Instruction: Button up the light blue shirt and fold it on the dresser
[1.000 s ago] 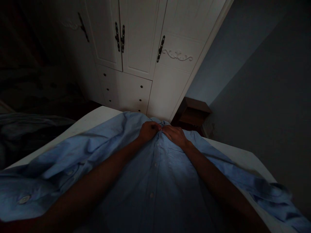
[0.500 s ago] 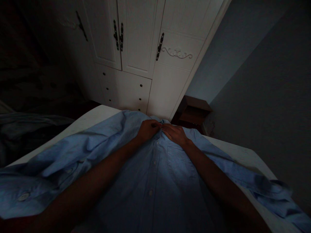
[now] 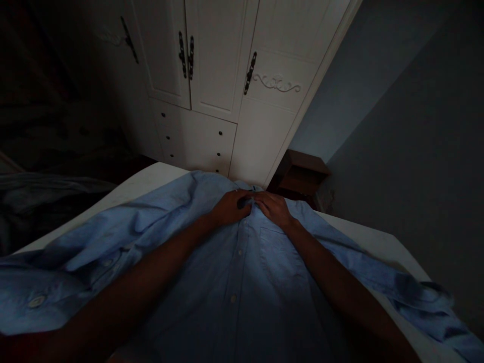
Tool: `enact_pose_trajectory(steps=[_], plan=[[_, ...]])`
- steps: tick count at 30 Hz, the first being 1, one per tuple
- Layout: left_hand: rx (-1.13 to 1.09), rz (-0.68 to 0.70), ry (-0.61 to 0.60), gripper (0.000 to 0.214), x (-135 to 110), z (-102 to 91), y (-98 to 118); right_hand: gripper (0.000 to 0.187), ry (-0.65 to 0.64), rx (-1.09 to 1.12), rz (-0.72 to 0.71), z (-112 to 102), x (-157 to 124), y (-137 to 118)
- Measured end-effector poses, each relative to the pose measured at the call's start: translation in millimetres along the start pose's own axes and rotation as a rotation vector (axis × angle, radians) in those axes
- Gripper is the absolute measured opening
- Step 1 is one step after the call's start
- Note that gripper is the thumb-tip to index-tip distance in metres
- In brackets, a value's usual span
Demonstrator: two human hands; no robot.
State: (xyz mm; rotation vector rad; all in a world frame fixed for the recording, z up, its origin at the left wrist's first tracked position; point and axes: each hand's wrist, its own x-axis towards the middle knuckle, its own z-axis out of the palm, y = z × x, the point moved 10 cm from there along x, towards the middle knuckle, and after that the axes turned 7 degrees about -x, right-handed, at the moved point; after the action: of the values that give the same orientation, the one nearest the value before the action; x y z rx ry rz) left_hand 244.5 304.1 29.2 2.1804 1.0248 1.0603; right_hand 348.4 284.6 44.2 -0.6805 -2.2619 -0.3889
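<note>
A light blue button-up shirt (image 3: 242,282) lies spread face up on a white surface (image 3: 374,239), sleeves out to both sides. Both my hands meet at its collar end, far from me. My left hand (image 3: 229,207) is curled, fingers pinching the fabric at the top of the button placket. My right hand (image 3: 274,207) is closed on the opposite edge of the placket, fingertips touching those of the left. A chest pocket (image 3: 282,252) lies just below my right wrist. The room is dim.
A white wardrobe (image 3: 227,75) with dark handles and small drawers stands beyond the surface. A brown wooden nightstand (image 3: 300,176) sits at its right, against a grey wall. Dark bedding (image 3: 45,196) lies at the left.
My hands stay at the collar; the fingers have shifted slightly and both hands sit a little lower on the placket. The view has barely moved.
</note>
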Motion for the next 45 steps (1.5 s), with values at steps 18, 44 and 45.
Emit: enact_pose_trajectory(steps=[18, 44, 45], plan=[[0.273, -0.147, -0.007, 0.032, -6, 10.0, -2, 0.015, -0.004, 0.215, 0.203, 9, -6, 16], [0.329, -0.162, 0.018, 0.029, -8, 7.9, -3, 0.019, -0.034, 0.248, 0.256, 14, -7, 20], [0.343, -0.152, 0.017, 0.029, -8, 7.6, -1, 0.019, -0.027, 0.242, 0.240, 13, -6, 18]])
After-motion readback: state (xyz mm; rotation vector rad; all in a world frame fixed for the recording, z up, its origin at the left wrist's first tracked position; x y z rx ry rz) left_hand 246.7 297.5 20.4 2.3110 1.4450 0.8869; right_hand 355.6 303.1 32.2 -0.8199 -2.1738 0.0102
